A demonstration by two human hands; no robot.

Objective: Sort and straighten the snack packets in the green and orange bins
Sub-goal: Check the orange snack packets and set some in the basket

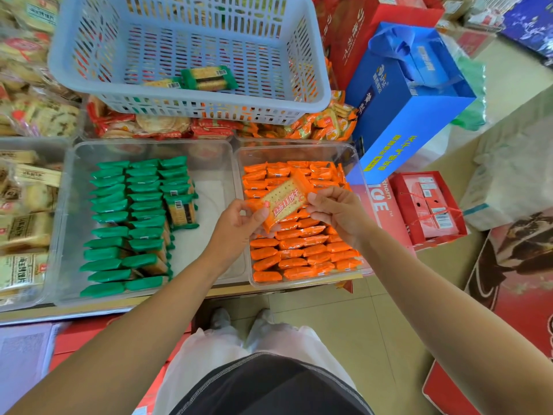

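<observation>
Left hand (239, 223) and right hand (335, 211) both pinch 1 orange packet (284, 202), one at each end. The packet is face up and tilted, held just above the orange bin (299, 151).

Orange bin: clear tray, full of orange packets (299, 250) standing on edge in rows.

Green bin (74, 205): just left of the orange bin, with green packets (134, 223) in 3 columns along its left part. 1 green packet (181, 209) lies flat, barcode up, on the third column.

Behind both bins: slotted grey-blue basket (185, 55) holding a few green packets. Blue gift bag (410, 94) to its right.
</observation>
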